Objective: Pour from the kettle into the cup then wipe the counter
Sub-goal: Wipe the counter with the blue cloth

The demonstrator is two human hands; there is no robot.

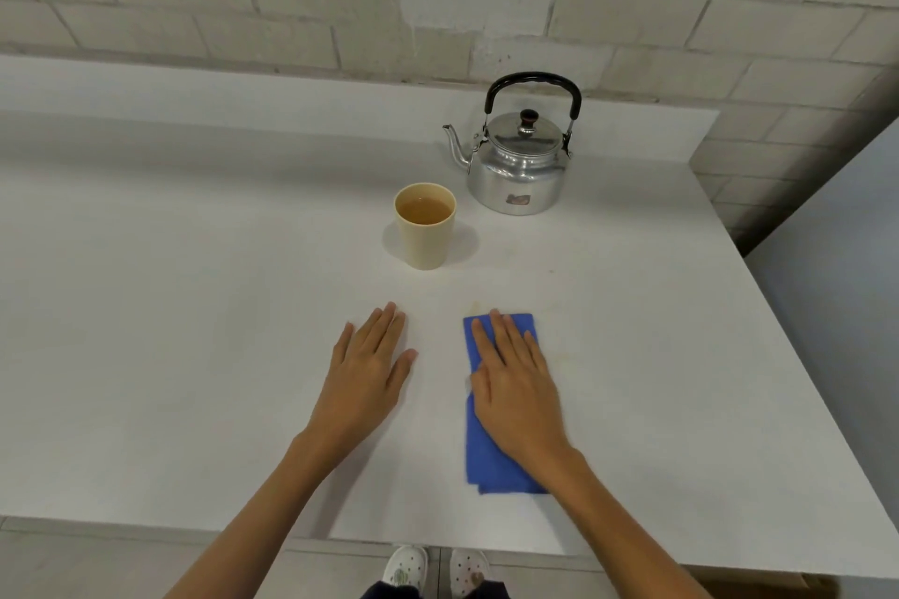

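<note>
Pouring looks done; my hands are down for the wipe.

My right hand point(515, 384) lies flat and spread on the folded blue cloth point(491, 457), pressing rather than gripping it, and my left hand point(369, 365) rests open and empty on the white bench point(170, 306) beside it. The beige plastic cup point(425, 225), holding brownish liquid, stands further back, with the shiny metal kettle with the black hoop handle point(518, 161) just behind and right of it, spout toward the cup. The cloth should be soft and limp, so I would keep my palm on its middle and slide. There may be a faint pale smear just beyond its far edge, though I cannot be sure. The full cup would tip easily, so I would steer wide.
</note>
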